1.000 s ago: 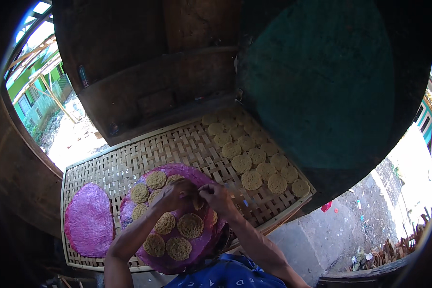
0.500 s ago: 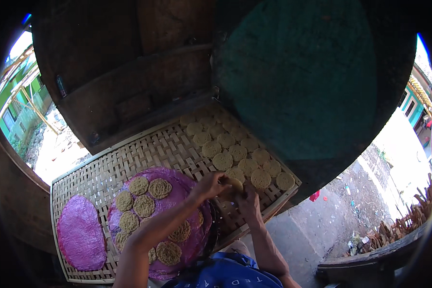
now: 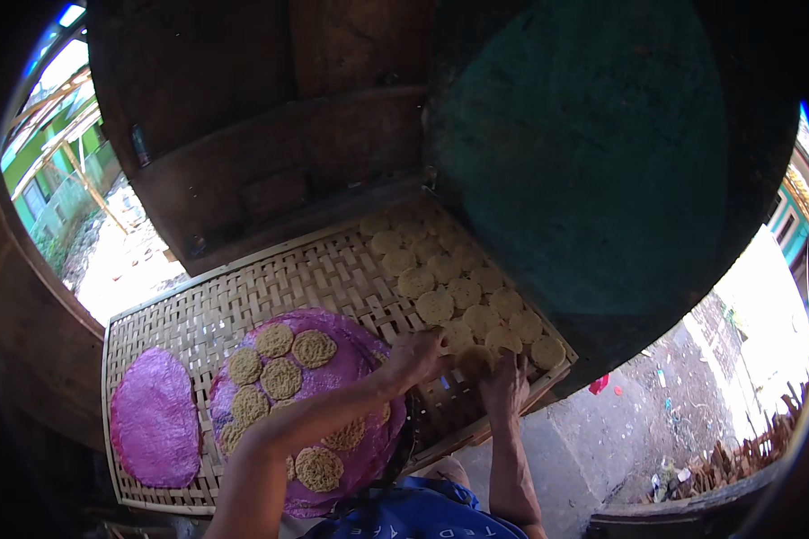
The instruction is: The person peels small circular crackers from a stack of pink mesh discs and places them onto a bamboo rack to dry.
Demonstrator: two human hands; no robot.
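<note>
Here, from the head view, both bare hands out over a woven bamboo tray (image 3: 243, 296); left hand (image 3: 415, 357) and right hand (image 3: 505, 384) close together near the tray's right front corner, each bent toward one pale round cracker (image 3: 475, 361) lying between them; fingers of both hands touching that cracker at its edges, left from its left side, right from below and to the right; whether pinched tight or merely steadied, cannot tell (fingertips too small and blurred); neither hand spread flat.

Beyond that cracker, toward the far right of the tray, rows of pale crackers (image 3: 449, 269) laid flat side by side, touching or just apart; nearest ones just beside the held piece.

Under the left forearm, a round purple mat (image 3: 351, 337) resting on the tray, carrying darker brown lacy crackers (image 3: 281, 377) spread over its surface, several hidden by the arm; a second purple mat (image 3: 153, 418) bare, lying at the tray's left end, just beside the first.

Behind the tray, a dark wooden wall (image 3: 270, 162); at upper right, a large dark green round shape (image 3: 593, 153) overhanging the tray's corner.
</note>
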